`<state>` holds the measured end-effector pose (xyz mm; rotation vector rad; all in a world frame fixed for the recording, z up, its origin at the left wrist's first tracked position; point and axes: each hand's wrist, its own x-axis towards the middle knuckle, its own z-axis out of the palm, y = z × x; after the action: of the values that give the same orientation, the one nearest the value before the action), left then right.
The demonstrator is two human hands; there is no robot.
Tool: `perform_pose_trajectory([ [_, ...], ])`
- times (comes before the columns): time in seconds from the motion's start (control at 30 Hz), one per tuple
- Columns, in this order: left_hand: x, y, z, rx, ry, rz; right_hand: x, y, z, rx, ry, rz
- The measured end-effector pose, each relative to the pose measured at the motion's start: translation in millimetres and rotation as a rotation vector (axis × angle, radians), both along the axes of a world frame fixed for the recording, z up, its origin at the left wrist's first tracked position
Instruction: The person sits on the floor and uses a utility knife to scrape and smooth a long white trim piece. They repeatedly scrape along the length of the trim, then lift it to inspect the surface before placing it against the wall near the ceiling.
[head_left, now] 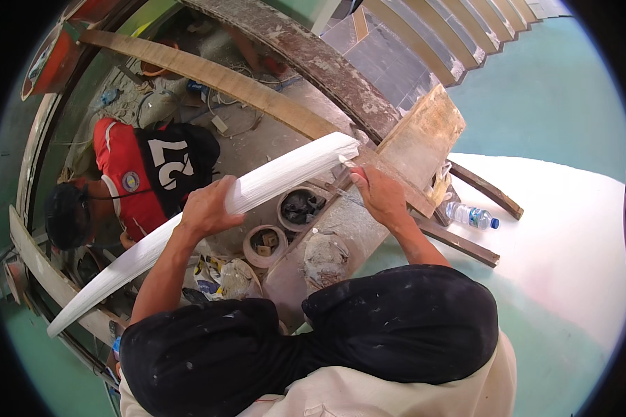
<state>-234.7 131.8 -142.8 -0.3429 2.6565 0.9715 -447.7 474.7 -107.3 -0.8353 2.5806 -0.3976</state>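
Observation:
A long white strip with a ribbed face, like a plaster moulding (285,172), runs slantwise from the lower left up to the middle. My left hand (210,208) is closed around it near its middle. By its right-hand end is my right hand (380,197), fingers curled in, thumb toward the strip. A small pale tip shows between that thumb and the strip's end, but what the fingers hold is mostly hidden. Under the right hand lies a wooden plank (421,198). Between my forearms, a board (285,274) carries a lump of whitish plaster (325,254).
Below left, a person in a red and black shirt (156,167) bends under the strip. Round tubs (265,246) stand near the board. A long plank (209,73) and a stained beam (313,59) cross the far side. A plastic bottle (471,215) lies at right; stairs (445,31) rise beyond.

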Motion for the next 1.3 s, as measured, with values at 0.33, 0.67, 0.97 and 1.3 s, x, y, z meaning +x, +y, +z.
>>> perform_pose_trajectory([
  [0.33, -5, -4, -1, 0.02, -0.055, -0.02, -19, 13, -2, -0.036, 0.125, 0.013],
  [0.67, -10, -8, 1, 0.058, -0.075, -0.032, -31, 17, -4, -0.05, 0.138, 0.042],
  [0.97, -7, -10, 1, 0.077, -0.09, -0.032, -36, 21, 0, -0.024, 0.16, 0.035],
  [1.3, -7, -9, 0, 0.085, -0.074, -0.035, -23, 11, 6, -0.093, 0.063, 0.035],
])
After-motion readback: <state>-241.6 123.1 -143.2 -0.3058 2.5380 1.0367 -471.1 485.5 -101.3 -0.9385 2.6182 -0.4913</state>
